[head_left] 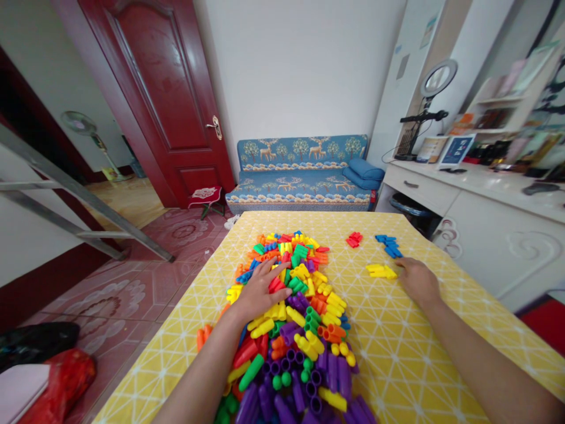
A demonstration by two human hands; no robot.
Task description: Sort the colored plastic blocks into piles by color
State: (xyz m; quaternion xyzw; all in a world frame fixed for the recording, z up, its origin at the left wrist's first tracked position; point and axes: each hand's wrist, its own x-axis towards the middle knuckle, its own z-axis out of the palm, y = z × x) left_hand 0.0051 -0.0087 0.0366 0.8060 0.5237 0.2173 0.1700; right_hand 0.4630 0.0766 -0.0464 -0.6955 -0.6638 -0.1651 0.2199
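Observation:
A large heap of coloured plastic building blocks (pixel 304 321), shaped like joined tubes, covers the middle of the table. My left hand (pixel 260 290) rests on the heap with its fingers spread. A red block (pixel 276 285) lies between its thumb and index finger. To the right, my right hand (pixel 419 282) is curled, its fingertips pinched at the near end of a blue block (pixel 392 252). More blue blocks (pixel 385 239) lie just beyond. Beside those fingertips are yellow blocks (pixel 380 271), and a small group of red blocks (pixel 354 239) sits further left.
A yellow patterned cloth (pixel 388 353) covers the table. Behind stands a blue sofa (pixel 300 171), with a red door (pixel 154 76) to its left. A white dresser (pixel 498 218) with a ring light (pixel 439 78) is on the right. A metal ladder (pixel 88 194) leans at left.

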